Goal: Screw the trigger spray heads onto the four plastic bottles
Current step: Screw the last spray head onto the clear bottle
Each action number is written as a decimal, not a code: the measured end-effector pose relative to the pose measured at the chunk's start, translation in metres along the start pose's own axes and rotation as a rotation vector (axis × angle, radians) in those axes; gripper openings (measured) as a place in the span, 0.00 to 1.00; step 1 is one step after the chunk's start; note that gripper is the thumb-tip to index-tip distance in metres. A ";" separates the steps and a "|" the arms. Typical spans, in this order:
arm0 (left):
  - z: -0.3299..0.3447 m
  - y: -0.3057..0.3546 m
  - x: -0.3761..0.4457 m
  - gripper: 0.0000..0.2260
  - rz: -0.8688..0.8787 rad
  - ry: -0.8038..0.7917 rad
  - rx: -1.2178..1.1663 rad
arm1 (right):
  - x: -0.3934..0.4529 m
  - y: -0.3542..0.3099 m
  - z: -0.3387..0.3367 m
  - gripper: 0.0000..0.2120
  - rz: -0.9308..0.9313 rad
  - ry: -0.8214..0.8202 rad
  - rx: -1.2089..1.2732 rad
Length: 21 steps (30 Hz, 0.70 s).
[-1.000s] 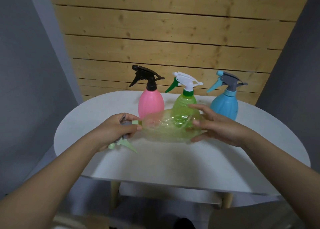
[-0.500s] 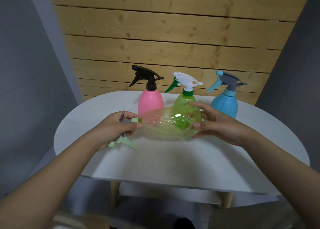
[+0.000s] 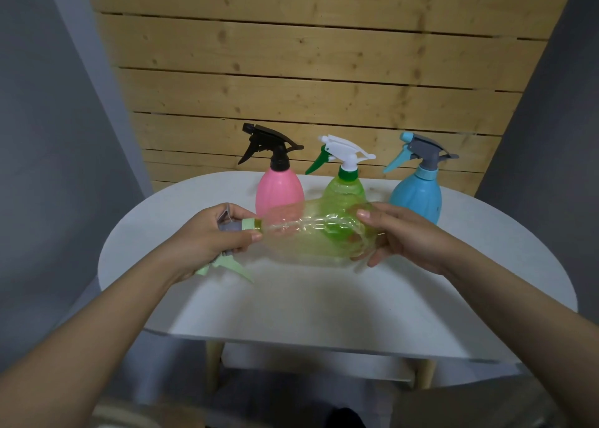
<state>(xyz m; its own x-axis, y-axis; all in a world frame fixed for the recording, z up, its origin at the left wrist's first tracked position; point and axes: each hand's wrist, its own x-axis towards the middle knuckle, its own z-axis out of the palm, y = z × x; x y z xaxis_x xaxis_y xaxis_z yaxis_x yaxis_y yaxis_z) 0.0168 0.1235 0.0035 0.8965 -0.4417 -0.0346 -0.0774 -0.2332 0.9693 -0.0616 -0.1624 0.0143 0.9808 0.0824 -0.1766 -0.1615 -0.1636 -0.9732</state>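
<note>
Above white table [image 3: 324,298]: clear bottle [image 3: 308,243] held sideways, base cupped by right hand [image 3: 405,233] as brace; left hand [image 3: 207,236] closed around pale-green spray head [image 3: 233,233] at neck, presumably for twisting.

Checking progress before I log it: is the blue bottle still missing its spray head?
No. The blue bottle stands at the back right of the table with a grey and blue trigger head on its neck.
</note>
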 end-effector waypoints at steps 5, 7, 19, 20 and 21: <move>-0.004 0.000 -0.002 0.08 0.056 0.007 0.022 | 0.005 0.002 0.003 0.34 0.096 -0.001 0.042; -0.003 0.000 -0.002 0.08 0.071 0.004 0.037 | 0.007 0.001 0.004 0.37 0.117 0.007 0.042; -0.007 0.007 -0.006 0.15 0.075 -0.092 0.089 | 0.000 -0.004 -0.001 0.37 0.102 -0.070 -0.181; -0.010 0.009 -0.007 0.15 0.069 -0.102 -0.012 | 0.001 -0.005 0.000 0.37 0.096 -0.067 -0.150; -0.014 0.009 -0.007 0.15 0.074 -0.100 -0.159 | 0.004 -0.007 0.003 0.36 0.091 -0.067 -0.106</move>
<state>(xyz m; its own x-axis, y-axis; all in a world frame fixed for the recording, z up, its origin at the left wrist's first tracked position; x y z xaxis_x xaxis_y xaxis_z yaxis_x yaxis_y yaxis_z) 0.0158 0.1364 0.0162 0.8424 -0.5384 0.0218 -0.0648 -0.0610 0.9960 -0.0573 -0.1582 0.0200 0.9527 0.1271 -0.2761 -0.2334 -0.2762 -0.9323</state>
